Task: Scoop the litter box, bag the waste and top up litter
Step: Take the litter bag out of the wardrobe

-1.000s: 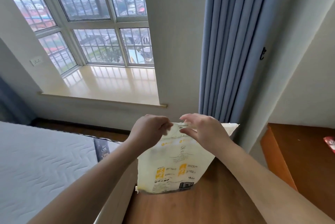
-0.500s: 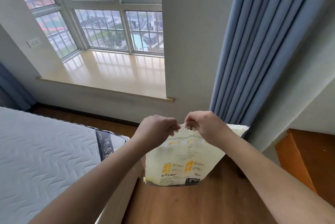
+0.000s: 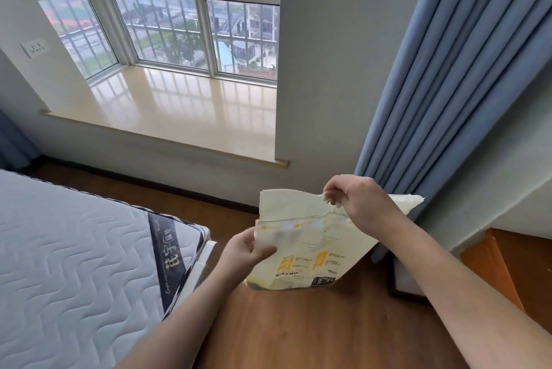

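Bag point(image 3: 310, 249) stands on table point(image 3: 328, 332), mattress point(image 3: 74, 264) to its left

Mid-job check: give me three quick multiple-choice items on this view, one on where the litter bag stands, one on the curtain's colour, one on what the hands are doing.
1. The litter bag stands on:
A. the mattress
B. the wooden surface
C. the window sill

2. The curtain is:
A. blue
B. red
C. white

3. The hands:
A. both idle
B. only the right holds the bag
C. both hold the bag

Answers:
1 B, its base rests on the wooden surface.
2 A, blue folds hang behind the bag.
3 C, the right hand pinches the top edge and the left hand grips the side.
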Available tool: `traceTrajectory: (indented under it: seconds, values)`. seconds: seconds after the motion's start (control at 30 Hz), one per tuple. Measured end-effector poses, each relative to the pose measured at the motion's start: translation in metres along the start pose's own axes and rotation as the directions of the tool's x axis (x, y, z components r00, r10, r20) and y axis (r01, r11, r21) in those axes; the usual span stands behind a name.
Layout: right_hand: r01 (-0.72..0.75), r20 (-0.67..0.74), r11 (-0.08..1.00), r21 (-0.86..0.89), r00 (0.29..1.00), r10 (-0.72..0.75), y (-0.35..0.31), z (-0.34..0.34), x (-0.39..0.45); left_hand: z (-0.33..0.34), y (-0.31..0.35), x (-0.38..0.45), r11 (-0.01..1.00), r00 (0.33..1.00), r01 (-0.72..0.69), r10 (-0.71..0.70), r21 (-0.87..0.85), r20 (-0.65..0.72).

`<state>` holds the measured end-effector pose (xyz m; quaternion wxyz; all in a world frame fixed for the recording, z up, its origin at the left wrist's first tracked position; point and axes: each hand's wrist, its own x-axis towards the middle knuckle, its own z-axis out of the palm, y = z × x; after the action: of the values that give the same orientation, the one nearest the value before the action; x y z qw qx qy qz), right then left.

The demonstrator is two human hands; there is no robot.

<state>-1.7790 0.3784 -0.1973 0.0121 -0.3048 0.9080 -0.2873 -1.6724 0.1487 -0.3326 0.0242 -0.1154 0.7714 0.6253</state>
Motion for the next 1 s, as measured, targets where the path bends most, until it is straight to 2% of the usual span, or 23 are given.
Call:
traceTrajectory:
  seconds: [0.1,0.17,0.33,0.47,0.57,0.63,0.7,0.83,1.0]
  values:
    - [0.000,-0.038,1.000,0.026,0.999,0.001,0.012,-0.007,0.016,0.017,0.005,0.016,0.987,0.986,0.066,-0.087,-0.147,-0.140]
    - [-0.002,-0.054,1.000,0.031,0.999,0.004,0.024,-0.011,0.027,0.026,0.010,0.029,0.979,0.974,0.087,-0.123,-0.187,-0.188]
    - [-0.040,0.006,0.995,0.092,0.999,0.040,0.076,-0.032,0.056,0.048,0.033,0.061,0.972,0.971,0.114,-0.152,-0.205,-0.183]
    - [-0.019,0.056,0.992,0.127,0.998,0.012,0.121,-0.043,0.087,0.062,0.045,0.085,0.973,0.965,0.133,-0.171,-0.187,-0.201]
    - [0.089,0.210,0.990,0.111,0.971,-0.111,0.135,-0.043,0.118,0.065,0.049,0.102,0.974,0.956,0.132,-0.175,-0.185,-0.237]
    - [0.102,0.348,0.982,0.158,0.925,-0.152,0.130,-0.038,0.137,0.067,0.048,0.111,0.978,0.953,0.139,-0.175,-0.158,-0.246]
    - [0.102,0.393,0.976,0.192,0.903,-0.172,0.121,-0.024,0.153,0.067,0.042,0.116,0.981,0.946,0.145,-0.177,-0.132,-0.273]
    - [0.195,0.344,0.967,0.166,0.907,-0.242,0.102,0.013,0.178,0.058,0.019,0.131,0.982,0.927,0.148,-0.179,-0.118,-0.330]
    - [0.182,0.261,0.963,0.197,0.937,-0.231,0.102,0.070,0.195,0.045,-0.025,0.153,0.989,0.926,0.114,-0.141,-0.096,-0.350]
